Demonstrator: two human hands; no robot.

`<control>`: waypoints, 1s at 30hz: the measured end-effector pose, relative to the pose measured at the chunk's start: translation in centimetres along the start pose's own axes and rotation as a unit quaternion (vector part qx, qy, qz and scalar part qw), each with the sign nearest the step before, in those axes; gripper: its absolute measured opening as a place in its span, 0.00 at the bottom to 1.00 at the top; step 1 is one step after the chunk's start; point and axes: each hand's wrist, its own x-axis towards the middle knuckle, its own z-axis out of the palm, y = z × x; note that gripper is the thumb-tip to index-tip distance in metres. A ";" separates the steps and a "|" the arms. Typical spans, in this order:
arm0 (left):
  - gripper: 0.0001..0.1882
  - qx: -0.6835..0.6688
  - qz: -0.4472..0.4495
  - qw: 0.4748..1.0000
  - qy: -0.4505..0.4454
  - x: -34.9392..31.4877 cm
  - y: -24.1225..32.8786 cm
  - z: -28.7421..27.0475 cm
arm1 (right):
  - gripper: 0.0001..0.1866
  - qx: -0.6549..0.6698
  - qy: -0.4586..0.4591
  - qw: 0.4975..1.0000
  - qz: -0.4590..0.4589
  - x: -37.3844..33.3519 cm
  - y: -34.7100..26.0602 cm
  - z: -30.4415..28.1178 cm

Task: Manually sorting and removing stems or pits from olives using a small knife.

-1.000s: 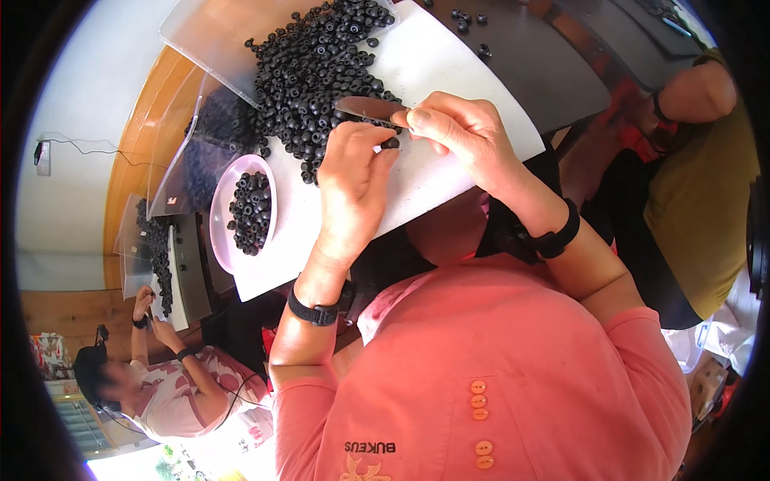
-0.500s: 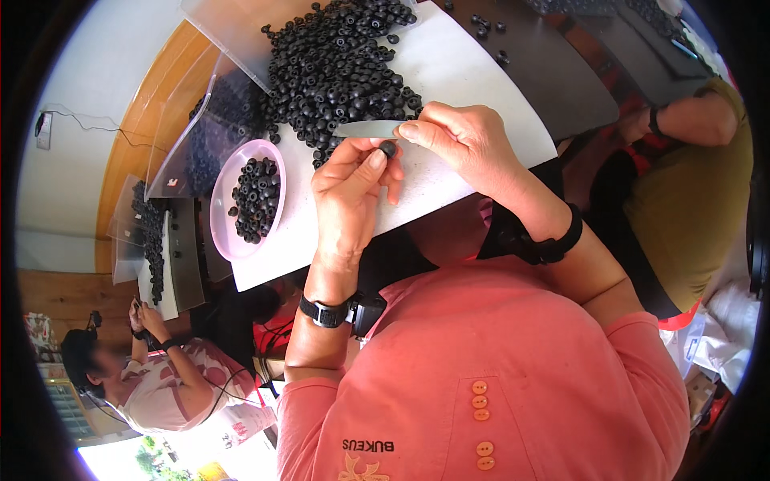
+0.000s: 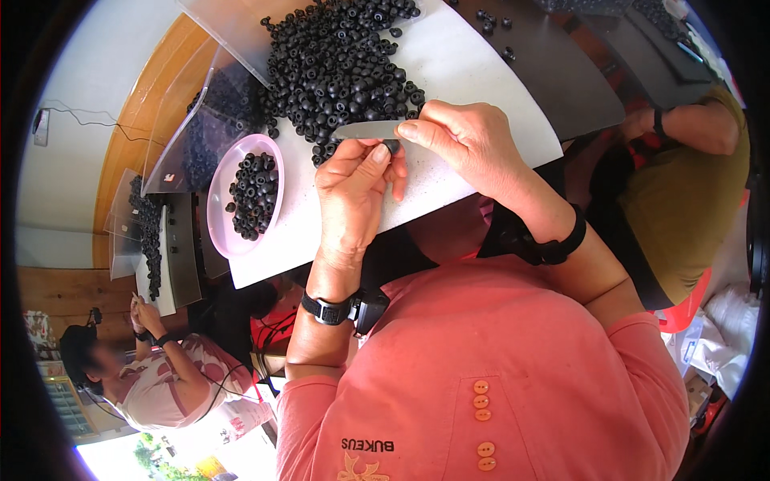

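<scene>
Between thumb and fingers, my left hand point(image 3: 351, 186) pinches a small round black part point(image 3: 391, 146), partly covered by the blade and fingers. My right hand point(image 3: 473, 143) grips a knife point(image 3: 365, 130); its grey blade points left and lies across the top of the part. The handle is hidden in my fingers. Just beyond my hands, a heap of small black ring-like parts point(image 3: 345, 72) covers the white table point(image 3: 473, 72). To the left, a pink oval bowl point(image 3: 216, 200) holds several more of these parts.
Clear plastic bins point(image 3: 180, 136) stand on the left beside the heap. A dark table point(image 3: 553, 72) with a few loose parts adjoins at right. One person point(image 3: 172, 377) works at lower left, another point(image 3: 690, 192) sits close at right.
The knife has tilted, its blade now darker and lying over the black part, which showed more fully before. Both hands stay nearly in place.
</scene>
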 end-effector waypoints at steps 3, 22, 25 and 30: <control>0.07 0.002 -0.008 1.000 0.011 0.1 -0.1 0.0 | 0.24 -0.012 0.008 1.000 -0.011 -0.1 0.0 0.2; 0.17 -0.005 0.001 1.000 -0.006 0.0 0.1 0.1 | 0.24 -0.026 0.011 0.998 -0.047 -0.1 0.1 0.4; 0.18 -0.014 0.001 1.000 -0.012 0.0 0.1 0.0 | 0.25 -0.023 0.008 0.998 -0.058 -0.1 0.2 0.2; 0.17 -0.016 0.001 1.000 -0.017 0.0 0.1 0.0 | 0.25 -0.020 0.005 0.998 -0.062 -0.1 0.4 0.2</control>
